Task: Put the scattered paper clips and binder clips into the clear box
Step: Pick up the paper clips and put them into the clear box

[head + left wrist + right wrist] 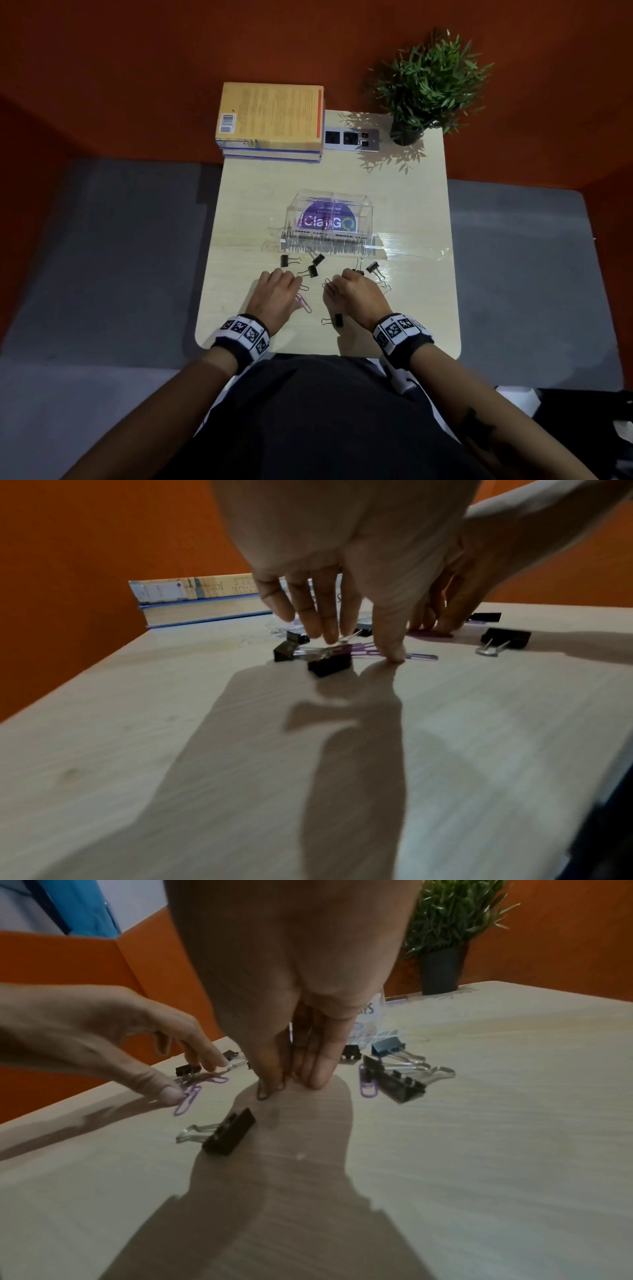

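The clear box (329,216) stands mid-table with its lid folded toward me. Several black binder clips lie in front of it, such as one (287,260) at the left and one (337,320) near my wrists. Purple paper clips (303,303) lie beside my left hand (291,281). Its fingers point down and spread; the thumb tip (394,654) touches a purple paper clip (421,656), and the fingertips meet a binder clip's wire handle (342,642). My right hand (294,1084) pinches a reddish paper clip (263,1095) against the table between thumb and fingers.
A stack of books (270,120) lies at the back left. Beside it are a socket panel (351,138) and a potted plant (424,89) at the back right. More binder clips (397,1083) lie right of my right hand. The table's front edge (308,349) is near my body.
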Demonstrator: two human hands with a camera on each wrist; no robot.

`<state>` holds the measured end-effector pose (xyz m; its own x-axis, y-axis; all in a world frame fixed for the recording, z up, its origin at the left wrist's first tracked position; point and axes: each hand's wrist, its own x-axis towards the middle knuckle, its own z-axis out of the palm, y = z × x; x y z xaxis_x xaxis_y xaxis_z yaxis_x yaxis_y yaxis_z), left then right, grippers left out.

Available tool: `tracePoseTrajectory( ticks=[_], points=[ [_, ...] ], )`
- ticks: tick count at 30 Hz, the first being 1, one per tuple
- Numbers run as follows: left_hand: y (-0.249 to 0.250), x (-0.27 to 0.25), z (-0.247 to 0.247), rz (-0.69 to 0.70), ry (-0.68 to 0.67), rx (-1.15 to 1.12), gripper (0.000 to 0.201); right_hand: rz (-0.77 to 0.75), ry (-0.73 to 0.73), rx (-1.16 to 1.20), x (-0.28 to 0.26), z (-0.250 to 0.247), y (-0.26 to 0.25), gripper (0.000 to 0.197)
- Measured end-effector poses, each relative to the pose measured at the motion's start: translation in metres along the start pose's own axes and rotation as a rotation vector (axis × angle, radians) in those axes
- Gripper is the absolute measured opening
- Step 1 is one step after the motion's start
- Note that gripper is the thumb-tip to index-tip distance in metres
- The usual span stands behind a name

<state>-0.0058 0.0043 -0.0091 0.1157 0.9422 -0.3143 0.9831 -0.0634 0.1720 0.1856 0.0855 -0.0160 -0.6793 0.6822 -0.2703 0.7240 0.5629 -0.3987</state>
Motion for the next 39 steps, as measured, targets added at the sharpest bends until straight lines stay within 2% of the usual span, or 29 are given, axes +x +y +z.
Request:
tracePoseTrajectory(
  ticks=[4, 7, 10, 12, 17, 23, 26, 28, 31, 34, 37, 39],
  points=[
    [0.017, 0.01, 0.003, 0.001, -0.022, 0.012, 0.032, -0.007, 0.017, 0.052, 0.004, 0.003, -0.003, 0.009],
    [0.026, 0.012, 0.005, 0.023, -0.013, -0.091, 0.028, -0.027, -0.008, 0.058, 0.004, 0.002, -0.01, 0.008],
    [0.026, 0.012, 0.009, 0.068, -0.029, -0.09, 0.025, -0.013, 0.007, 0.048, 0.008, 0.002, -0.008, 0.012],
    [0.023, 0.011, 0.01, 0.071, -0.024, -0.102, 0.019, -0.002, -0.007, 0.004, 0.011, 0.003, -0.005, 0.01],
    [0.021, 0.014, 0.004, 0.097, -0.078, -0.057, 0.024, 0.01, -0.108, -0.187, 0.016, -0.004, -0.009, 0.003],
    [0.027, 0.029, -0.001, -0.005, -0.077, -0.137, 0.011, 0.042, -0.125, -0.239, 0.017, -0.012, -0.013, 0.014],
    [0.025, 0.031, -0.009, -0.135, 0.001, -0.3, 0.017, 0.055, -0.115, -0.198, 0.017, -0.015, -0.01, 0.016],
    [0.022, 0.03, -0.025, -0.188, 0.121, -0.426, 0.013, 0.102, -0.091, -0.15, 0.016, -0.012, -0.006, 0.012],
    [0.012, 0.043, -0.057, -0.228, 0.29, -0.599, 0.009, 0.174, -0.065, -0.031, 0.014, -0.012, -0.003, 0.015],
    [0.0, 0.078, -0.079, -0.251, 0.389, -0.66, 0.009, 0.235, -0.064, 0.102, 0.013, -0.019, 0.0, 0.019],
    [-0.01, 0.109, -0.086, -0.3, 0.42, -0.66, 0.012, 0.276, 0.005, 0.228, 0.012, -0.034, 0.004, 0.015],
    [-0.014, 0.119, -0.087, -0.326, 0.352, -0.654, 0.014, 0.257, 0.087, 0.278, 0.017, -0.049, 0.006, 0.005]
  ],
)
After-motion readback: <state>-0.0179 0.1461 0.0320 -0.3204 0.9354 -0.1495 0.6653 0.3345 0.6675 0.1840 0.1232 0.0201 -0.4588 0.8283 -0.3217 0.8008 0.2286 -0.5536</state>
